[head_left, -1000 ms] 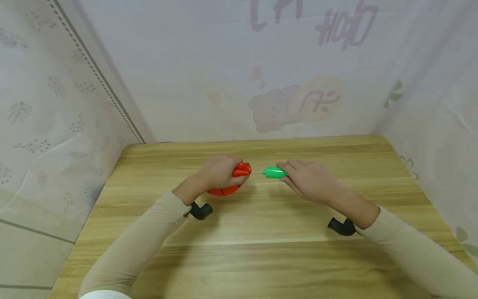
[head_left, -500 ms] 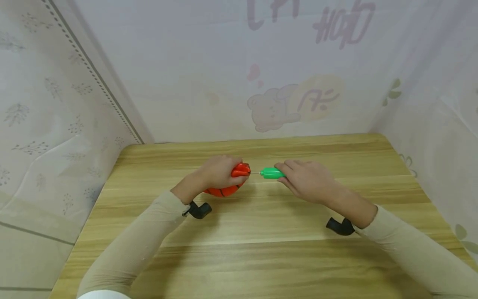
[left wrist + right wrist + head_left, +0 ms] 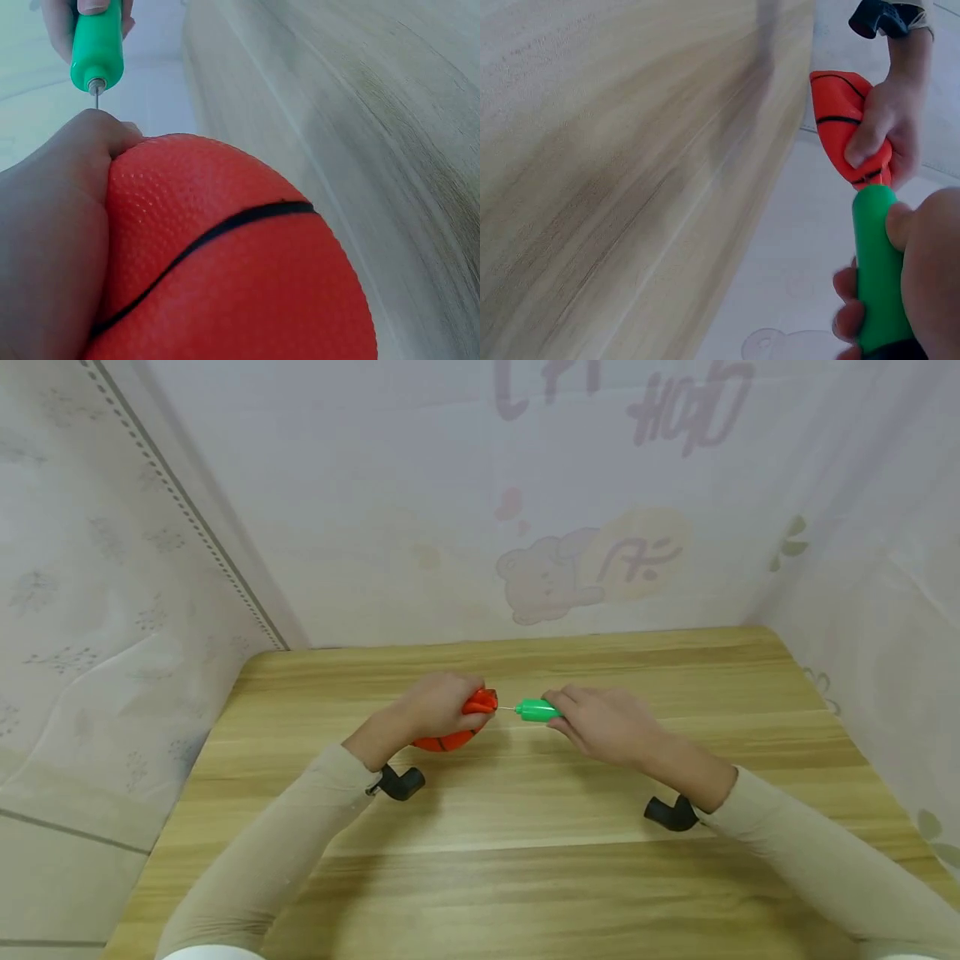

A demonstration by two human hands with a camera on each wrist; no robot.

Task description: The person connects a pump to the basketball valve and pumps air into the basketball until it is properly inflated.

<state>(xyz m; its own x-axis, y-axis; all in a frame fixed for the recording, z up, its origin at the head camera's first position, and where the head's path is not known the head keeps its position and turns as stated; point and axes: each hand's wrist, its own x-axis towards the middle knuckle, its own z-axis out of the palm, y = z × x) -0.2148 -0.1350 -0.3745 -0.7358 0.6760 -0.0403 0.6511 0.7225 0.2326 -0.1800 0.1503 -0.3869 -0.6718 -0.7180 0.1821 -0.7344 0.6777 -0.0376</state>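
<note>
In the head view my left hand (image 3: 441, 703) grips a soft, partly collapsed orange-red toy basketball (image 3: 448, 742) with black lines, squeezing its folded end between thumb and fingers. My right hand (image 3: 606, 723) holds a green ball pump (image 3: 536, 710), fingers and thumb wrapped round its body. A thin metal needle (image 3: 507, 708) runs from the pump's tip to the pinched end of the ball. The left wrist view shows the pebbled ball (image 3: 247, 270) large, with the needle (image 3: 97, 99) passing behind the thumb; its point is hidden. In the right wrist view the pump (image 3: 879, 262) lines up with the ball.
Both hands are above a wood-grain table (image 3: 480, 893). A pale printed cloth (image 3: 390, 510) hangs behind it, with more cloth on both sides. Black curved mounts (image 3: 401, 783) sit at both wrists, over beige sleeves (image 3: 277, 852).
My right hand has moved left with the pump, and less of the needle shows between pump and ball. My left hand keeps its hold on the ball, almost still.
</note>
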